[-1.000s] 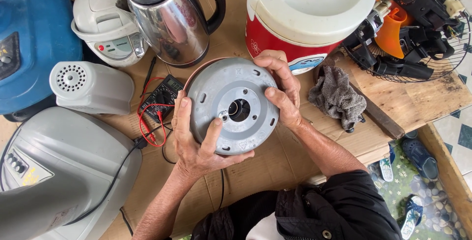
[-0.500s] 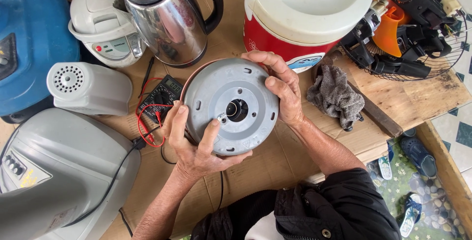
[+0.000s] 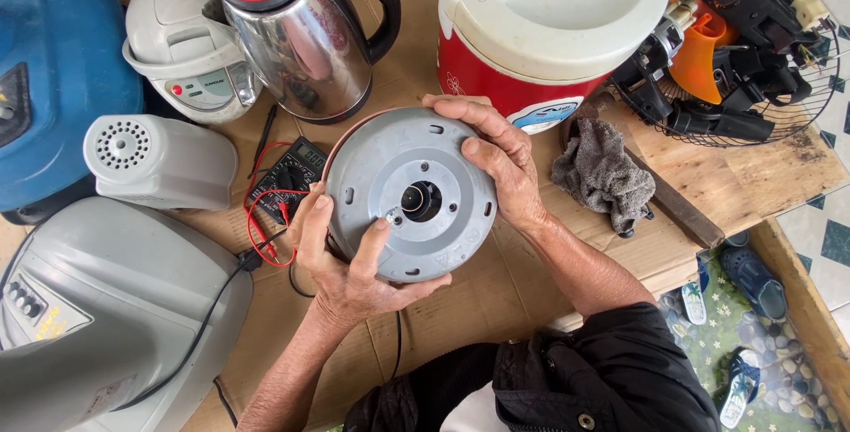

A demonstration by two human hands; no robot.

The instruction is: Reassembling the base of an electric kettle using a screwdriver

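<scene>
Still: grey round base lay underside-up over cardboard, below steel kettle. Left hand fingers gripped lower rim, right hand fingers gripped upper rim. Base unopened; multimeter untouched beside.

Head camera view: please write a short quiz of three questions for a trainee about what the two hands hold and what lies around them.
1. True or false: both hands grip the round grey base.
2. Which thing lies just right of the right hand? A) grey rag B) steel kettle C) blue housing
3. Fill in: the black meter beside the left hand has ____ wires.

Key
1. True: the left hand holds the lower left edge, the right hand the upper right edge.
2. A: the grey rag lies on the wooden board; the steel kettle stands behind the base.
3. Red.
</scene>
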